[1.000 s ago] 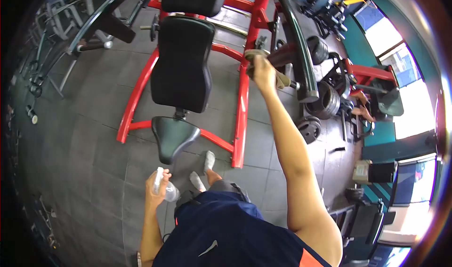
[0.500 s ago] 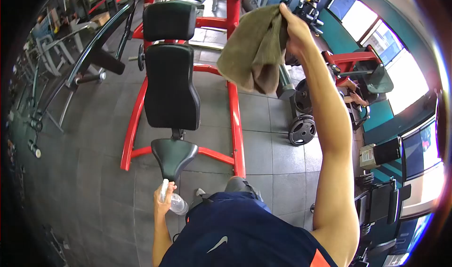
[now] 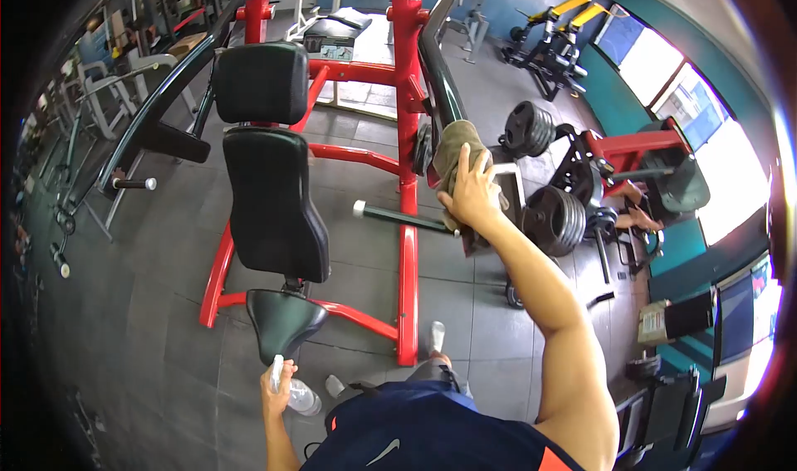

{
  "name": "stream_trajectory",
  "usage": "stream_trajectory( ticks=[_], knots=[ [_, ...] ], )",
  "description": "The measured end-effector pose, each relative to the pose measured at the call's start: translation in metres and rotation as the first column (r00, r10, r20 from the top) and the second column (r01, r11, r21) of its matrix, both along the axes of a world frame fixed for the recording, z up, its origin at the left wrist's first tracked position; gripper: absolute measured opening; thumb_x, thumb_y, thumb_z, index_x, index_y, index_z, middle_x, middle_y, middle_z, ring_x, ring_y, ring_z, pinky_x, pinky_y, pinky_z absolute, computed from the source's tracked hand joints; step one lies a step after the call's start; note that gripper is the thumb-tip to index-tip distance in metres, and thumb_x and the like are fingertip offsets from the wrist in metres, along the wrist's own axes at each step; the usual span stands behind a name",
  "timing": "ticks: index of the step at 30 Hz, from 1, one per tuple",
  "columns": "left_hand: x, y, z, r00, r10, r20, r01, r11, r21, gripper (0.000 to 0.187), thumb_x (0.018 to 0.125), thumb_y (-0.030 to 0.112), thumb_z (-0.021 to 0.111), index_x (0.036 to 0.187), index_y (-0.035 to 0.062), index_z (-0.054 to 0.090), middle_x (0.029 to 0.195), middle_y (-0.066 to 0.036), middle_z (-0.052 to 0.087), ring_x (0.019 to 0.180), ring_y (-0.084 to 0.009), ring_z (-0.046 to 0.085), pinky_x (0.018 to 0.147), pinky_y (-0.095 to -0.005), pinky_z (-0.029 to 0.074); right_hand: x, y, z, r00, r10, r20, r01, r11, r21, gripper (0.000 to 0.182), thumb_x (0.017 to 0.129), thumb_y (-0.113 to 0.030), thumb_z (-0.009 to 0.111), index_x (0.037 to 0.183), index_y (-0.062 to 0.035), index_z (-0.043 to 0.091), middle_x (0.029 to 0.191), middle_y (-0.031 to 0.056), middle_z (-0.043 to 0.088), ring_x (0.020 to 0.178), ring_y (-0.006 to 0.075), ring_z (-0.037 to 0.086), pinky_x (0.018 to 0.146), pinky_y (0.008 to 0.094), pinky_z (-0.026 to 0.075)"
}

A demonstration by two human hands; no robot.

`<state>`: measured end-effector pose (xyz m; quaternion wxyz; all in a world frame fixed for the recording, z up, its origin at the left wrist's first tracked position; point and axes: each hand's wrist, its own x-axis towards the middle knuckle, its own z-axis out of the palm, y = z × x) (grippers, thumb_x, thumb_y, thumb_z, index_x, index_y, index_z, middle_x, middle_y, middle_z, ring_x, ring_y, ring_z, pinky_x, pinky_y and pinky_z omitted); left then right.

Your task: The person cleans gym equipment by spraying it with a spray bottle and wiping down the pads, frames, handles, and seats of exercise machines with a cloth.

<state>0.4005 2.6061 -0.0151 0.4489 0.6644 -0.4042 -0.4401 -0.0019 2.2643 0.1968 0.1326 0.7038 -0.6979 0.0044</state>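
Observation:
An olive-brown cloth (image 3: 455, 151) is draped over the dark bar (image 3: 440, 64) of a red-framed exercise machine. My right hand (image 3: 475, 190) lies on the cloth with its fingers spread, pressing it against the bar. Lower left, my left hand (image 3: 278, 378) is wrapped round the neck of a clear spray bottle (image 3: 304, 398). That bottle is beside the front end of the machine's black seat (image 3: 286, 322). Behind the seat stands the black backrest (image 3: 276, 205), with a separate head pad (image 3: 261, 82) above it.
Weight plates (image 3: 554, 220) hang on a rack to the right. A handle with a white end cap (image 3: 390, 215) sticks out left of the cloth. Another person's legs (image 3: 638, 214) show at a red machine farther right. Red frame bars (image 3: 408, 288) run along the floor.
My right hand has moved down from the raised position, and the hanging cloth now rests on the bar. The view has shifted, showing more of the machine's right side. My left hand still holds the bottle.

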Motion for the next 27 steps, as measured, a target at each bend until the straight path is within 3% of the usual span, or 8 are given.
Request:
stream_trajectory(
  ticks=[4, 7, 10, 13, 16, 18, 22, 27],
  knots=[
    [-0.085, -0.025, 0.009, 0.996, 0.08, 0.03, -0.082, 0.995, 0.057, 0.043, 0.095, 0.036, 0.063, 0.103, -0.0057, 0.067, 0.087, -0.011, 0.07, 0.084, -0.0175, 0.068, 0.072, -0.0296, 0.052, -0.043, -0.167, 0.013, 0.81, -0.002, 0.586, -0.078, 0.991, 0.111, 0.116, 0.068, -0.053, 0.07, 0.149, 0.0067, 0.013, 0.123, 0.0351, 0.057, 0.114, 0.0445, 0.059, 0.1, 0.0444, 0.048],
    [-0.17, -0.049, 0.056, 0.982, 0.153, 0.11, -0.165, 0.981, 0.107, 0.034, 0.095, 0.03, 0.062, 0.097, -0.0033, 0.066, 0.083, -0.008, 0.066, 0.078, -0.0161, 0.066, 0.067, -0.0303, 0.05, -0.051, -0.281, 0.004, 0.573, 0.119, 0.811, -0.175, 0.984, -0.02, 0.11, 0.07, -0.056, 0.067, 0.151, 0.0015, 0.021, 0.132, 0.0389, 0.049, 0.121, 0.0464, 0.054, 0.104, 0.0442, 0.044],
    [-0.234, -0.071, 0.121, 0.957, -0.014, 0.29, 0.024, 0.999, -0.032, 0.02, 0.091, 0.018, 0.061, 0.091, -0.0016, 0.066, 0.082, -0.012, 0.062, 0.072, -0.0244, 0.063, 0.065, -0.0334, 0.049, -0.057, -0.277, -0.01, 0.522, 0.306, 0.796, -0.301, 0.94, -0.163, 0.09, 0.082, -0.044, 0.061, 0.154, -0.0064, 0.023, 0.146, 0.0446, 0.022, 0.132, 0.0535, 0.04, 0.111, 0.0472, 0.035],
    [-0.284, -0.13, 0.22, 0.92, -0.195, 0.339, 0.264, 0.95, -0.169, 0.02, 0.089, 0.017, 0.062, 0.089, -0.0023, 0.065, 0.083, -0.014, 0.061, 0.073, -0.0292, 0.062, 0.066, -0.0372, 0.049, -0.074, -0.191, -0.033, 0.465, 0.496, 0.733, -0.471, 0.84, -0.269, 0.075, 0.089, -0.031, 0.055, 0.154, -0.0089, 0.025, 0.146, 0.0469, 0.019, 0.14, 0.0596, 0.016, 0.116, 0.0569, 0.02],
    [-0.324, -0.209, 0.285, 0.845, -0.348, 0.406, 0.424, 0.899, -0.111, 0.027, 0.09, 0.025, 0.06, 0.087, -0.0012, 0.064, 0.084, -0.018, 0.061, 0.074, -0.0352, 0.06, 0.064, -0.0422, 0.047, -0.081, -0.204, -0.029, 0.383, 0.446, 0.809, -0.514, 0.83, -0.214, 0.083, 0.086, -0.046, 0.059, 0.155, -0.0176, 0.025, 0.15, 0.0444, 0.014, 0.139, 0.0609, 0.014, 0.116, 0.0569, 0.021],
    [-0.339, -0.259, 0.291, 0.782, -0.458, 0.422, 0.514, 0.858, -0.02, 0.033, 0.091, 0.031, 0.056, 0.083, -0.0013, 0.061, 0.074, -0.021, 0.058, 0.069, -0.0393, 0.057, 0.062, -0.0459, 0.045, -0.07, -0.245, -0.028, 0.508, 0.415, 0.755, -0.436, 0.88, -0.19, 0.083, 0.08, -0.055, 0.061, 0.154, -0.0329, 0.028, 0.157, 0.033, 0.011, 0.141, 0.0606, 0.011, 0.109, 0.0695, 0.022],
    [-0.358, -0.288, 0.281, 0.65, -0.558, 0.516, 0.556, 0.812, 0.177, 0.04, 0.091, 0.033, 0.055, 0.077, -0.0038, 0.056, 0.058, -0.022, 0.05, 0.059, -0.0441, 0.053, 0.062, -0.0521, 0.041, -0.057, -0.274, -0.009, 0.584, 0.429, 0.689, -0.447, 0.879, -0.168, 0.072, 0.082, -0.047, 0.06, 0.149, -0.0312, 0.039, 0.162, 0.0233, 0.004, 0.142, 0.0598, 0.005, 0.106, 0.0765, 0.019],
    [-0.361, -0.228, 0.271, 0.647, -0.343, 0.681, 0.42, 0.906, 0.057, 0.038, 0.09, 0.034, 0.061, 0.077, -0.0011, 0.057, 0.067, -0.017, 0.053, 0.063, -0.0383, 0.053, 0.059, -0.0467, 0.039, -0.071, -0.207, -0.036, 0.367, 0.642, 0.673, -0.565, 0.728, -0.387, 0.049, 0.091, -0.036, 0.052, 0.136, -0.0184, 0.055, 0.16, 0.0175, 0.018, 0.142, 0.0582, 0.01, 0.105, 0.077, 0.02]
  ],
)
